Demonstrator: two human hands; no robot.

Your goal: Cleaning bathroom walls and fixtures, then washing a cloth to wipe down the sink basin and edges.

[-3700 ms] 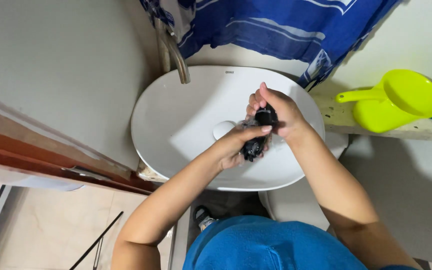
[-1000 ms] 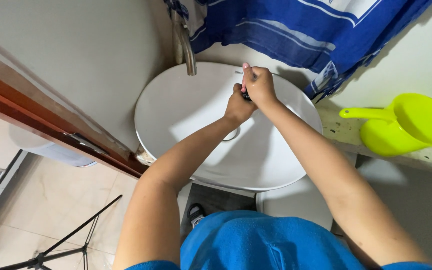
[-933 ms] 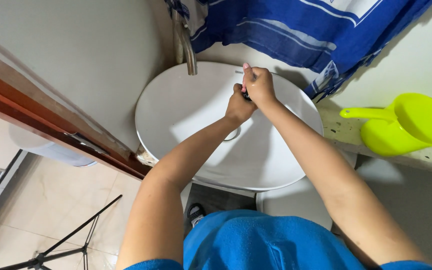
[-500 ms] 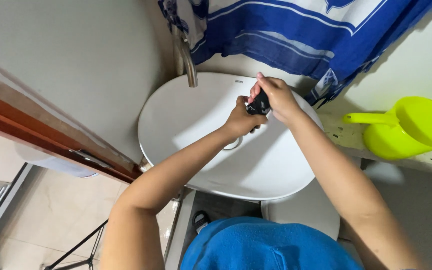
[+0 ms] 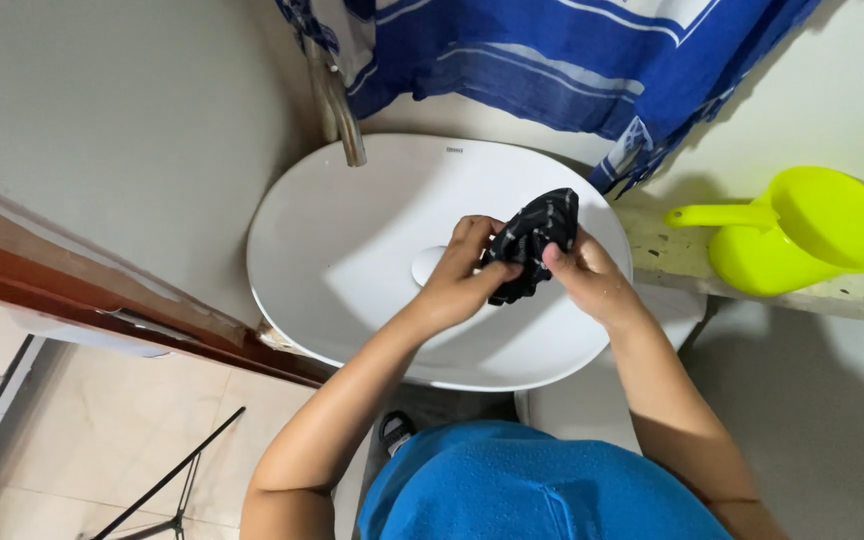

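Cloth (image 5: 532, 243) bunched, tip toward upper right

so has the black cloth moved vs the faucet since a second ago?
Yes. The black cloth, in both hands, has come away from the faucet, now over the basin's drain side.

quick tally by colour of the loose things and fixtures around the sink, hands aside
black: 1, the wet cloth held by the left hand and right hand
white: 1, the basin
yellow-green: 1, the jug on the ledge
blue and white: 1, the hanging fabric
metal: 1, the tap
total: 5
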